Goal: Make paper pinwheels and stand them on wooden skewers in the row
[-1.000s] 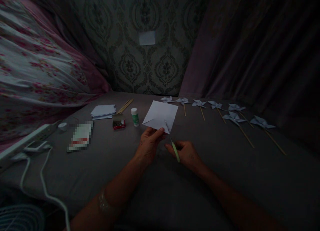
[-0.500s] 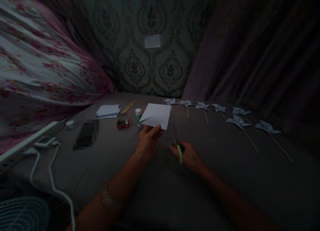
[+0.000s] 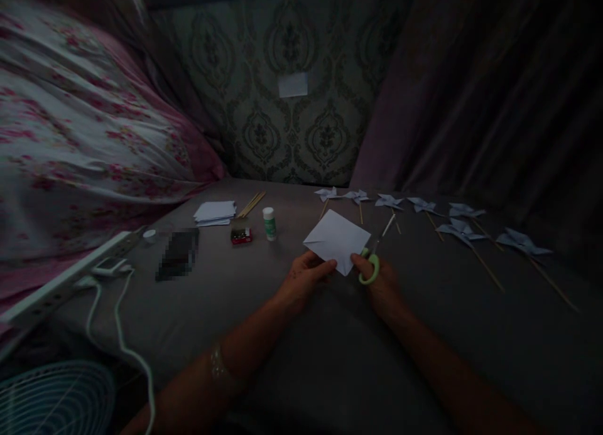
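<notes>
A square sheet of white paper (image 3: 337, 239), turned cornerwise with slits near its left and bottom corners, is held over the grey cloth. My left hand (image 3: 306, 278) pinches its lower left edge between thumb and fingers. At the lower right edge, the thumb of my right hand (image 3: 382, 290) touches the sheet. That same hand is closed around scissors (image 3: 372, 269) with light green handles, their blades pointing away to the upper right. Finished paper pinwheels (image 3: 461, 230) on thin sticks lie in a row beyond and to the right of my hands.
Left of my hands stand a glue stick (image 3: 269, 224) and a small red box (image 3: 241, 235). Behind them are wooden sticks (image 3: 252, 204) and a paper stack (image 3: 215, 213). A power strip (image 3: 70, 275) with white cables and a blurred dark object (image 3: 178, 254) lie far left.
My left hand has carried the paper to the right and turned it cornerwise. My right hand, with the scissors now tilted rightward, has come up to the sheet's edge. The view has shifted slightly.
</notes>
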Demonstrator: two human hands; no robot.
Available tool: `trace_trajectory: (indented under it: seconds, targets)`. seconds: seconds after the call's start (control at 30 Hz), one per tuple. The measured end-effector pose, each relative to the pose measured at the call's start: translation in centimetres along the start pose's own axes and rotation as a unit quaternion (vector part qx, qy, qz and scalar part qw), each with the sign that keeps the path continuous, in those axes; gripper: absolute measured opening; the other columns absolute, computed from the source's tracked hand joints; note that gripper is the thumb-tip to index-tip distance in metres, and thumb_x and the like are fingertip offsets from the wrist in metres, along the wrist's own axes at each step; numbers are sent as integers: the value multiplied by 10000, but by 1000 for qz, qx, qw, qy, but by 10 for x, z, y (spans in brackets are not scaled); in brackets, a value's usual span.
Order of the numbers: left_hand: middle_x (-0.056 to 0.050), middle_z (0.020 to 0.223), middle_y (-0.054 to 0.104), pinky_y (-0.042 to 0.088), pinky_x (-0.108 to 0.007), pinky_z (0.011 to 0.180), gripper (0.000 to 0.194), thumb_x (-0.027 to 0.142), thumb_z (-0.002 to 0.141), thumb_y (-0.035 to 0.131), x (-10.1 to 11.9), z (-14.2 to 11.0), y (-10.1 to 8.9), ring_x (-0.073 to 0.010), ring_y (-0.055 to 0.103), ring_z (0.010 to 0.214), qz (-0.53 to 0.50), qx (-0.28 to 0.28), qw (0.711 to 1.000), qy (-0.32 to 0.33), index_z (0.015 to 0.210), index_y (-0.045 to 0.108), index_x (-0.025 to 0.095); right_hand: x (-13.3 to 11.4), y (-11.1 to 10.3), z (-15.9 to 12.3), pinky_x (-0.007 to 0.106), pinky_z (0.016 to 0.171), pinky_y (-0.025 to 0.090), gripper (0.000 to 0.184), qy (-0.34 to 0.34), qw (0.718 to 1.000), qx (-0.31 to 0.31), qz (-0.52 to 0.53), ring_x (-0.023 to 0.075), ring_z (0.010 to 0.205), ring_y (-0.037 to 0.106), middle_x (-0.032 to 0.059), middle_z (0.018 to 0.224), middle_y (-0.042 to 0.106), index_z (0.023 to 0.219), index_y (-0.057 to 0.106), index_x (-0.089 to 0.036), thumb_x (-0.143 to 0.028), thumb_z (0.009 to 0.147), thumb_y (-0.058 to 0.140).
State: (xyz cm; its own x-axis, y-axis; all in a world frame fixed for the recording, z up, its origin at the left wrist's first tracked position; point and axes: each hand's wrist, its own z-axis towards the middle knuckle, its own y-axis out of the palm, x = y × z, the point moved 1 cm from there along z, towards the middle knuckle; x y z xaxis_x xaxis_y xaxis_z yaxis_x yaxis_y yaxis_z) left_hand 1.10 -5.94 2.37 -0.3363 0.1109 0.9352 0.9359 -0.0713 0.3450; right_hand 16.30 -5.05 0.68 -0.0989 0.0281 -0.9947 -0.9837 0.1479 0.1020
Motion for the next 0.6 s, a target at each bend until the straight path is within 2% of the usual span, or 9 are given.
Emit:
trace_trajectory:
  seconds: [0.07, 0.13, 0.23, 0.33, 0.43, 0.5, 0.6]
  targets:
    - [-46, 736, 666, 415, -230, 565, 280, 350, 636, 782, 5, -2, -9, -131, 586, 645, 44, 1, 999, -15, 808, 698, 146, 0, -1, -2, 230, 458, 296, 426, 10, 1000, 16, -14, 84, 498, 341, -65, 539, 385, 601, 433, -198, -524, 613, 709]
    - [-50, 742, 664, 423, -238, 576, 255, 357, 670, 754, 14, -5, -24, -139, 587, 659, 108, 29, 994, -3, 809, 695, 152, -2, -2, -4, 233, 451, 305, 422, 31, 998, 48, -36, 85, 490, 348, -64, 527, 391, 587, 434, -198, -507, 595, 721]
    - [-56, 799, 674, 451, -268, 668, 187, 312, 705, 718, 32, -13, -62, -166, 602, 747, 232, 108, 963, 89, 833, 694, 178, -2, -3, -6, 240, 442, 313, 392, 48, 995, 62, -66, 98, 492, 383, -50, 532, 433, 588, 468, -195, -492, 588, 723]
    - [-71, 832, 663, 458, -307, 704, 190, 337, 757, 651, 47, -25, -112, -202, 604, 787, 376, 208, 889, 156, 867, 683, 186, 4, -3, -5, 251, 442, 324, 370, 46, 993, 57, -92, 111, 498, 409, -35, 546, 470, 605, 504, -190, -491, 591, 719]
    - [-100, 966, 643, 439, -374, 847, 217, 352, 767, 630, 59, -38, -163, -260, 570, 950, 520, 279, 783, 197, 913, 673, 198, 12, -5, -3, 255, 441, 324, 380, 45, 991, 59, -107, 115, 496, 415, -38, 546, 471, 619, 514, -187, -503, 593, 722]
    - [-123, 1018, 627, 386, -429, 942, 247, 366, 761, 630, 64, -47, -193, -305, 528, 1039, 592, 332, 710, 189, 934, 665, 192, 15, -6, -2, 253, 443, 333, 391, 54, 991, 60, -108, 116, 499, 424, -41, 549, 470, 625, 513, -187, -512, 591, 727]
    - [-145, 1029, 613, 341, -461, 988, 346, 434, 771, 611, 69, -58, -228, -330, 504, 1072, 664, 362, 637, 146, 984, 648, 163, 12, -5, -4, 257, 440, 352, 401, 57, 990, 60, -111, 116, 486, 423, -42, 534, 464, 604, 499, -190, -522, 594, 724]
